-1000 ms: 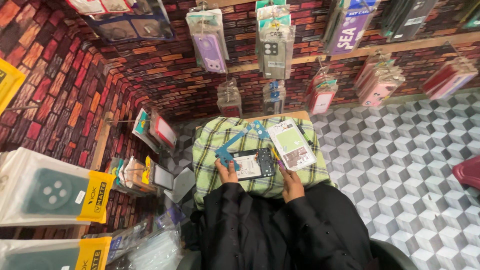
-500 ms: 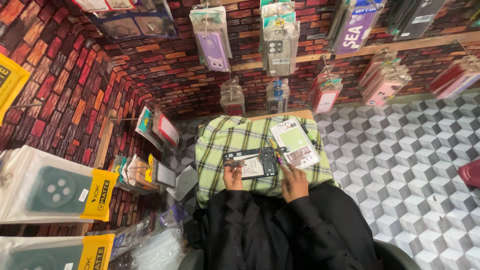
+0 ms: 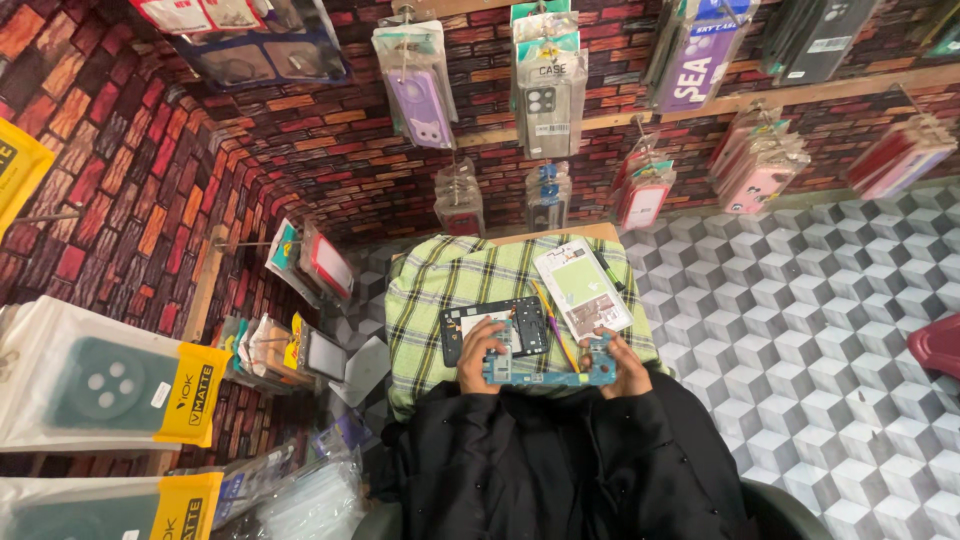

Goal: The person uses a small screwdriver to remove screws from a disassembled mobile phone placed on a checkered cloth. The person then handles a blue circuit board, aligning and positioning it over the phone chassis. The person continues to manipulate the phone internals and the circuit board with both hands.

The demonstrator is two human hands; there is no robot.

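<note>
I hold a blue-green circuit board (image 3: 545,371) level between both hands, at the near edge of the desk (image 3: 560,236), just above my black sleeves. My left hand (image 3: 480,358) grips its left end, fingers curled over the top; my right hand (image 3: 622,366) pinches the right end the same way. The board is thin, flat and stiff, an L-like strip with small metal shields on it.

I judge this to be the inspection stage of a phone teardown: the board is out of the phone and I am turning it over in my grip. Any next move calls for a light hold on the edges only, keeping fingers off the components.

Just beyond my left hand lies the open black phone frame (image 3: 495,326), hard plastic, rectangular. Beside it, toward the right edge, rests a white back panel (image 3: 583,288) with a pale green patch. Everything sits on a soft green-and-white checked cloth (image 3: 430,300) draped over the wooden top.
</note>
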